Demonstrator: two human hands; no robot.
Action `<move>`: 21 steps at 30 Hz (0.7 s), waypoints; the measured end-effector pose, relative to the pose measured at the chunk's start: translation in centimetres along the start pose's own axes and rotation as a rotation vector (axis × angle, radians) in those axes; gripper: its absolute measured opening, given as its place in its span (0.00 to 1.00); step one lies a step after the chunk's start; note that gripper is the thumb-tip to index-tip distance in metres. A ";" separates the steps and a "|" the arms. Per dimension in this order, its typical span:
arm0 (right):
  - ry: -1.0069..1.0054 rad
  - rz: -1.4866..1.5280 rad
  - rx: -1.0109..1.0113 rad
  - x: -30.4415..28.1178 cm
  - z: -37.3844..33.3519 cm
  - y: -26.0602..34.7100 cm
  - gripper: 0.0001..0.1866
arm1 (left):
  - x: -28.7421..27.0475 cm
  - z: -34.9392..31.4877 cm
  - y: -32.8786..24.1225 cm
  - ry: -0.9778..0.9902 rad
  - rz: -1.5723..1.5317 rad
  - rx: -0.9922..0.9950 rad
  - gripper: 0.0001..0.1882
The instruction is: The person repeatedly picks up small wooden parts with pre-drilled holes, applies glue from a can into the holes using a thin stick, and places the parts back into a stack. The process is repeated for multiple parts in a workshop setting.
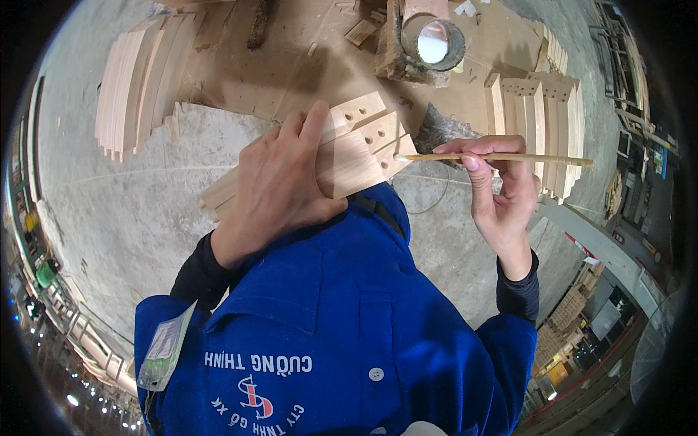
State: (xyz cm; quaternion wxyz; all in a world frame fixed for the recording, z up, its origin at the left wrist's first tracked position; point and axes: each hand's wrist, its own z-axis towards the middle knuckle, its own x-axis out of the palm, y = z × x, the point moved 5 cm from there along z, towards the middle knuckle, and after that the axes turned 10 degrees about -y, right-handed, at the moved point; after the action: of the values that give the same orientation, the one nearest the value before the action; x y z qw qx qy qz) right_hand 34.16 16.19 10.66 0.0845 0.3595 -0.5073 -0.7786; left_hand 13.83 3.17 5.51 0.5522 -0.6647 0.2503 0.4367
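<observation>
My left hand [280,174] is wrapped over a bundle of pale wooden pieces [345,161], fingers on the far side and thumb on the near side. Their end faces point right and show pairs of drilled round holes. Between the thumb and fingers of my right hand [502,192] is a thin wooden stick [549,158], held almost level. Its left tip is whitish and lies at the right end of the bundle, close to a hole. Whether the tip touches the wood I cannot tell.
Beyond the bundle stands a round pot [452,58] with white liquid in it, beside a rough wooden block [392,51]. Stacks of wooden pieces stand at left [138,80] and right [542,123]. Brown cardboard [327,65] covers part of the concrete floor [145,196].
</observation>
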 end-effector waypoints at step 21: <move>-0.095 0.041 0.082 -0.2 0.2 -0.6 0.05 | 0.1 0.5 0.3 0.024 -0.002 0.005 0.57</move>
State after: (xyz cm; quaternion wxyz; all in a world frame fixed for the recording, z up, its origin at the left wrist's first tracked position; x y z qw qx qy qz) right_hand 34.27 16.75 10.29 0.0615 0.3148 -0.5496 -0.7714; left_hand 13.47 3.60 5.25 0.5514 -0.6687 0.2572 0.4274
